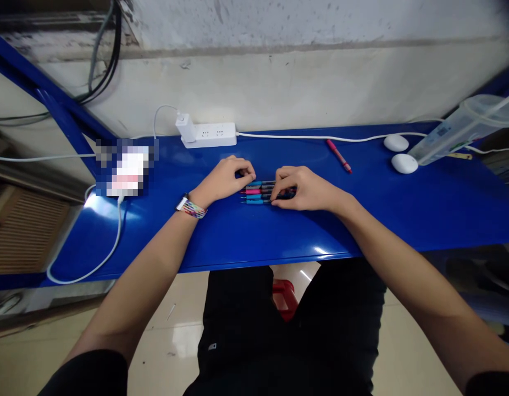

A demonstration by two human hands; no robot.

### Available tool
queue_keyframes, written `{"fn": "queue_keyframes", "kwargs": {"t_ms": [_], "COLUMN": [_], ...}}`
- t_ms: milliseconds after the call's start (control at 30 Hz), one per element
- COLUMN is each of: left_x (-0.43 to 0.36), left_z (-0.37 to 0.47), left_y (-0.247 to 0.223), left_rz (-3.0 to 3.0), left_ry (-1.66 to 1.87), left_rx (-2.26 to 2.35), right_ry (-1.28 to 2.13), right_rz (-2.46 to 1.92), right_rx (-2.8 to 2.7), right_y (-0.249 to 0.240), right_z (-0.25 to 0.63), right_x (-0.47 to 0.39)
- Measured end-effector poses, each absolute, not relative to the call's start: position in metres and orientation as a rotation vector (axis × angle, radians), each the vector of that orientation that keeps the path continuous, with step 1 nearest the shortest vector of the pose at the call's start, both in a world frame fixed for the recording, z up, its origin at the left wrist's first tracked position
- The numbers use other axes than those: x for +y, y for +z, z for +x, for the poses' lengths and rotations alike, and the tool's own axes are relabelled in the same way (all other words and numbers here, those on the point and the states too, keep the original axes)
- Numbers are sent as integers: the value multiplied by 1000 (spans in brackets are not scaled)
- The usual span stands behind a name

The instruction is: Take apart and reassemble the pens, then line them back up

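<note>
Several slim pens lie side by side in a row on the blue table (238, 236), their tips toward the left. A pink pen (252, 191) lies among blue ones, and the nearest blue pen (254, 202) is at the front of the row. My left hand (228, 177) is curled, its thumb and index finger pinched at the tip end of the farthest pen. From the right, my right hand (302, 188) bends over the row, thumb at the front pen and fingers across the others. It covers much of the barrels.
A red pen (339, 156) lies behind my right hand. At the back are a white power strip (215, 133) and its cable. Two white rounded objects (404, 163) sit beside a tilted clear plastic cup (448, 132). A blurred-out device (128, 170) with a charging cable is at left.
</note>
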State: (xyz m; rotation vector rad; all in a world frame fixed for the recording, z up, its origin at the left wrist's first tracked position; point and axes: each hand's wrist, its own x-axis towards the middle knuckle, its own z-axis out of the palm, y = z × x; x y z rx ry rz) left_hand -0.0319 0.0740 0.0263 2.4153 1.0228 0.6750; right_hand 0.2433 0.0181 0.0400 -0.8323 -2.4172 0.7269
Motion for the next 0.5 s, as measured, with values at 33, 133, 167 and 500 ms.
{"fn": "queue_keyframes", "kwargs": {"t_ms": [33,133,167,500], "left_x": [74,74,74,73], "left_z": [-32,-32,-32,-32], "left_y": [26,27,27,27], "left_rz": [2416,2414,2413,2376], "left_ry": [673,666,664,703], "left_rx": [1024,1026,1027,1030], "right_ry": [734,769,762,716], "right_rz": [-817,-773,-774,-770], "right_rx": [-2427,-2430,-2438,-2507], "right_y": [39,39,39,38], "right_z": [243,242,242,237], "right_x": [18,17,17,13]}}
